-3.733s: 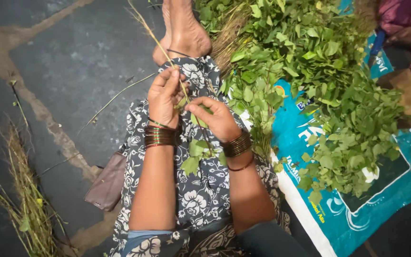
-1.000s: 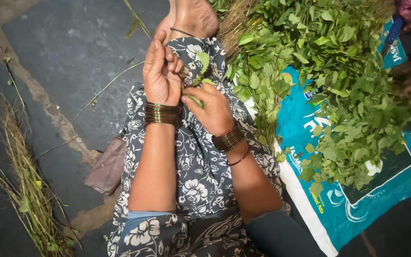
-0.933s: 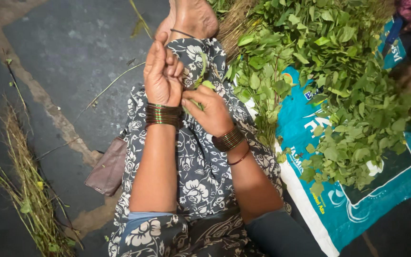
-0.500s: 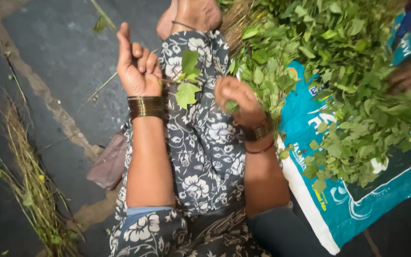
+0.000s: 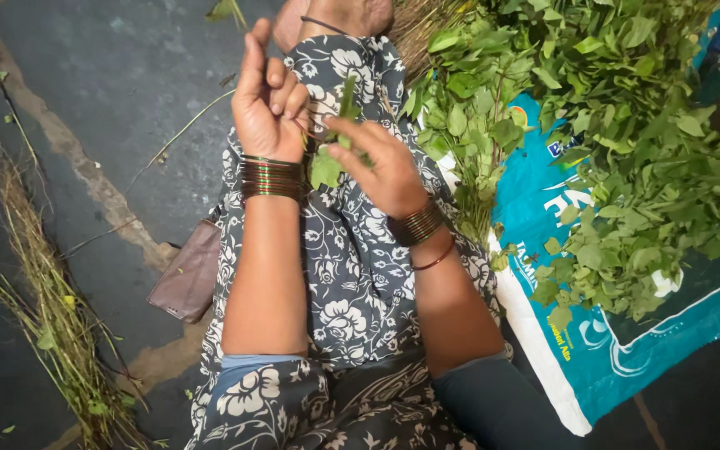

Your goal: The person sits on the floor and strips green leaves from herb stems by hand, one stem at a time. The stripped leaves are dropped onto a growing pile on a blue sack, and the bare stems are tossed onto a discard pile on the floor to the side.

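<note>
My left hand point(image 5: 270, 100) and right hand point(image 5: 381, 158) both pinch the leafy sprig point(image 5: 332, 146); pulling hard could snap the stem, dropping leaves onto my lap beneath them.

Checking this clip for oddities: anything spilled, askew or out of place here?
Little stands out. A brown pouch lies half under the patterned cloth on the floor, and bare stems are strewn left, away from the greens.

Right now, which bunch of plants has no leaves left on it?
The pile of thin stalks on the dark floor, on the person's left-hand side. They are bare and yellowish, while the big heap of greens on the blue sack is thick with leaves.
</note>
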The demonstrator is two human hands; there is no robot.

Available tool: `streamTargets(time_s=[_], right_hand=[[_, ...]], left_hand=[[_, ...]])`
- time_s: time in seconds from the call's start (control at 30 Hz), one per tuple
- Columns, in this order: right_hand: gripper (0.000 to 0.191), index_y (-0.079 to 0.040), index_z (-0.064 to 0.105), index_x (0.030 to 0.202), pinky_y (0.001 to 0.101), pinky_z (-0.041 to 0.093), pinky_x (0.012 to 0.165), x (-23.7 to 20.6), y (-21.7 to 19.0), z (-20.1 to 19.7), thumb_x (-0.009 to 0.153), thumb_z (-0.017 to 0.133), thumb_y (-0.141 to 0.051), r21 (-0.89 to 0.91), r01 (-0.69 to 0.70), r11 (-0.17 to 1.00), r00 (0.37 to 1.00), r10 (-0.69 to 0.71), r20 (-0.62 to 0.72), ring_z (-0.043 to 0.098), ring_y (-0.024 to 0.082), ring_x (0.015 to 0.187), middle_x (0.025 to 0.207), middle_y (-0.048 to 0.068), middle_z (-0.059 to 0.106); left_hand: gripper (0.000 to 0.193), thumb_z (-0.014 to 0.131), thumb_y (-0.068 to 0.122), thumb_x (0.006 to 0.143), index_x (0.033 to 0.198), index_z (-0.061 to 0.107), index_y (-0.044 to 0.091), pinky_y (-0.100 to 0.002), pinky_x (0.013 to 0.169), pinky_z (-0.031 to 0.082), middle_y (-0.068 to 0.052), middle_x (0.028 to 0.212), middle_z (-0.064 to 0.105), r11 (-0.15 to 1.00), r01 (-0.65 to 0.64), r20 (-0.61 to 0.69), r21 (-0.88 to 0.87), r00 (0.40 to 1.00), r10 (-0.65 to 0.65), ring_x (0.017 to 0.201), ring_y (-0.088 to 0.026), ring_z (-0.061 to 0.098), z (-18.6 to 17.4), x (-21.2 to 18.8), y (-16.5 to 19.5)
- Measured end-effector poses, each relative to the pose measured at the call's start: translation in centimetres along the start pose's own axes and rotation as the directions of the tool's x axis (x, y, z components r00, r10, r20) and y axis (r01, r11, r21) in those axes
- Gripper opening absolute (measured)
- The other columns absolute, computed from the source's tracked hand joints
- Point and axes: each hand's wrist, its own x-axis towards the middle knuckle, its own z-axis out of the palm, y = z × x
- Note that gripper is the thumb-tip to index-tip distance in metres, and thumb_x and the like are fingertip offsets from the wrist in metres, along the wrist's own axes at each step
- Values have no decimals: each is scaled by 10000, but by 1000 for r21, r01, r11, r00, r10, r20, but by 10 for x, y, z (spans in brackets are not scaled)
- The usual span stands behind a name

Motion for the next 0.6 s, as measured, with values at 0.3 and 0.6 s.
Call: streamTargets(time_s=[0.3,0.6], right_hand=[[169,-74,690,1038,347,501,704,2,-6,-3,977,770,-211,-110,92,990,995,-87,52,619,232,788,908,79,621],[272,-32,678,1077,313,498,771,3,0,-24,909,772,-225,135,-33,990,957,-7,289,604,200,805,893,80,611]], left_hand=[[336,573,292,1112,1347,601,53,-236,452,252,28,704,411,999,22,49,38,999,-24,509,-57,278,2,-1,4],[323,549,320,1109,1334,584,91,-231,467,270,19,725,405,1000,-11,18,-9,1000,11,518,-59,287,6,-3,12]])
